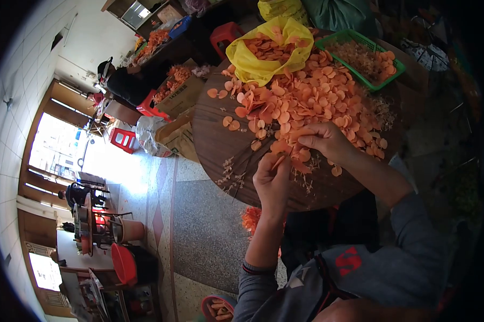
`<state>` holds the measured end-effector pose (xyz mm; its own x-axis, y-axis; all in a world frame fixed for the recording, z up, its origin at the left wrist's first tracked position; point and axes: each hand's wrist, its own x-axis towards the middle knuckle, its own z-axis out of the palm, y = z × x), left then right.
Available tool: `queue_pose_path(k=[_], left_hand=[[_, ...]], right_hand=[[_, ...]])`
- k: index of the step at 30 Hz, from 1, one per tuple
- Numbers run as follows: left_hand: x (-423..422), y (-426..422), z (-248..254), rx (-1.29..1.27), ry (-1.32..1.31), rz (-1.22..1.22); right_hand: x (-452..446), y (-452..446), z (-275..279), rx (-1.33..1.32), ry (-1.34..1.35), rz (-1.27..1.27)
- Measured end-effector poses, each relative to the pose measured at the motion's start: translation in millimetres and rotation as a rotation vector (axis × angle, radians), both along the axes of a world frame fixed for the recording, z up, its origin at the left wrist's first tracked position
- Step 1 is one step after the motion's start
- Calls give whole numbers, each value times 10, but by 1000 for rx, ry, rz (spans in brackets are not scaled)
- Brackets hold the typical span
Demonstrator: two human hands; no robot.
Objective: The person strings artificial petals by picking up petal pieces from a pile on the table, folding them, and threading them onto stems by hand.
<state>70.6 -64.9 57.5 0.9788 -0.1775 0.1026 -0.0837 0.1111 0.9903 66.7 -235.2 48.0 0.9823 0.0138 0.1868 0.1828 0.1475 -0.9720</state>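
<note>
Above the near part of a round brown-covered table (212,131), both hands are closed at the fingertips, close together. My left hand (272,185) pinches an orange artificial petal piece (278,161). Slightly higher and to the right, my right hand (326,141) grips another orange petal (302,134) between thumb and fingers. Whether the pieces share one stem is hard to tell. Beyond the hands spreads a large heap of round orange petals (328,91). Bare thin stems (231,176) lie at the table's left edge, with more beneath my hands.
A yellow plastic bag (247,63) of petals stands on the far side, beside a green basket (379,85) of stems and petals. Left of the table are a cardboard box (182,96), red stools (124,140) and another person (126,80). A bucket (205,307) sits below on the floor.
</note>
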Motion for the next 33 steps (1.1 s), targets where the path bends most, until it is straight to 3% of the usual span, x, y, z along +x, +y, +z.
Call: queue_pose_path(k=[15, 21, 27, 33], left_hand=[[-9, 28, -59, -11, 36, 59], [-72, 9, -72, -34, 56, 110], [-191, -31, -55, -186, 69, 74], [-259, -96, -88, -246, 47, 62]], right_hand=[[-163, 109, 46, -33, 28, -26], [-323, 249, 32, -203, -190, -143], [-457, 354, -55, -579, -509, -358], [-509, 367, -71, -638, -551, -420]])
